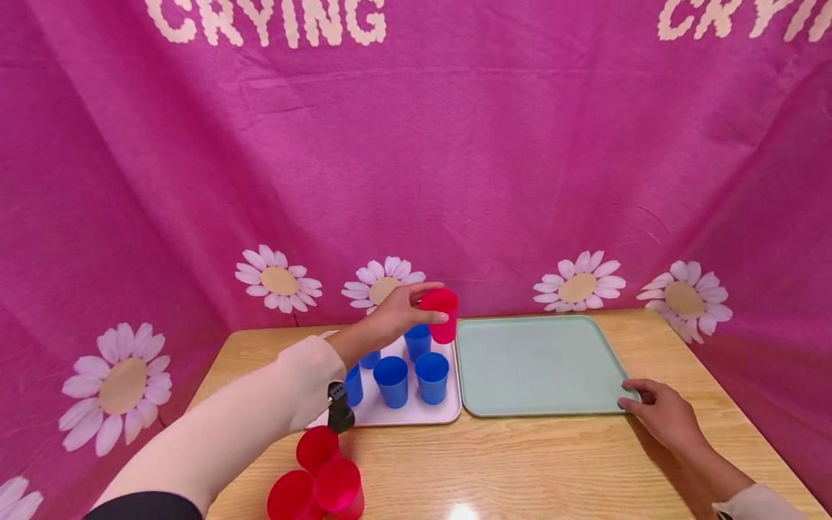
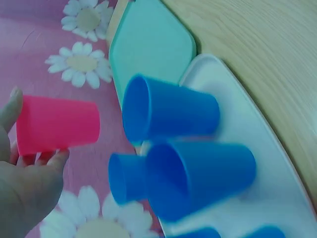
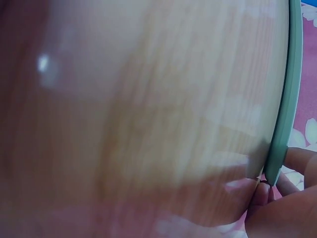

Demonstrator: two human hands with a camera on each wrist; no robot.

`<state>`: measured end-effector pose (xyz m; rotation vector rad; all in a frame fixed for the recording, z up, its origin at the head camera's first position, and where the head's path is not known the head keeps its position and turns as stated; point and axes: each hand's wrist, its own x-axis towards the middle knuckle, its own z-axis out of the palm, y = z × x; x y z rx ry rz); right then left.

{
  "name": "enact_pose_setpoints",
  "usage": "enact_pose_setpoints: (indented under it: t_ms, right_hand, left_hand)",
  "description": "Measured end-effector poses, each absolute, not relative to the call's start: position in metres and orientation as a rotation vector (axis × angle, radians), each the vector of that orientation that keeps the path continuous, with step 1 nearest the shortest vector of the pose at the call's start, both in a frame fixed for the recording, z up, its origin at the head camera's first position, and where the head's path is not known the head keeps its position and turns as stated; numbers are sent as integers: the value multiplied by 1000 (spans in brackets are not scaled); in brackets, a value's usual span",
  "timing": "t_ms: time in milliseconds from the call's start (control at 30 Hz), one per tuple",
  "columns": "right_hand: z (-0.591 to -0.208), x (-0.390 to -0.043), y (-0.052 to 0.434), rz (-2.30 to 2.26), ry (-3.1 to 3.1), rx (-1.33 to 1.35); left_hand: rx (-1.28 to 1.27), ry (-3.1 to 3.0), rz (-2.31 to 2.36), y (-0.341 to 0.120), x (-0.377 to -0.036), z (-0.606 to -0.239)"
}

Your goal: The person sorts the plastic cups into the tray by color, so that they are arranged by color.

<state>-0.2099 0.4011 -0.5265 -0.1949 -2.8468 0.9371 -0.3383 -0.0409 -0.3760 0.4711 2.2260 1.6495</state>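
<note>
My left hand (image 1: 406, 309) grips a red plastic cup (image 1: 445, 326) above the far right part of a white tray (image 1: 448, 413). The wrist view shows the fingers and thumb around this red cup (image 2: 59, 124). Several blue cups (image 1: 432, 379) stand upright on the white tray, some partly hidden by the left arm. To the right lies a pale green tray (image 1: 539, 368) with nothing on it. Its front right corner is pinched by my right hand (image 1: 663, 412), and the right wrist view shows the fingers at the tray's rim (image 3: 282, 134).
Three red cups (image 1: 339, 485) stand close together on the wooden table (image 1: 520, 469) at the front left, below the left forearm. A pink cloth (image 1: 455, 180) with daisies hangs behind the table and along its sides. The two trays lie side by side.
</note>
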Motion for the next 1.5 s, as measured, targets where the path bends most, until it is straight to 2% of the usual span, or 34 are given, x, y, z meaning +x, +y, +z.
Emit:
enact_pose_setpoints:
  t_ms: [233, 533, 733, 1067, 1500]
  right_hand:
    - [-525, -209, 400, 947, -2844, -189]
    - [-529, -209, 401, 945, -2827, -187]
    - [-528, -208, 400, 934, -2816, -172]
    - [-528, -210, 404, 946, -2858, -212]
    - [-529, -210, 404, 943, -2841, -200]
  left_hand:
    - [345, 2336, 1712, 15, -343, -383]
    - [26, 2650, 1661, 79, -337, -405]
    - [-167, 2626, 1822, 108, -337, -424]
    - [-291, 2650, 2013, 131, -336, -452]
    - [-400, 2702, 1972, 134, -336, -472]
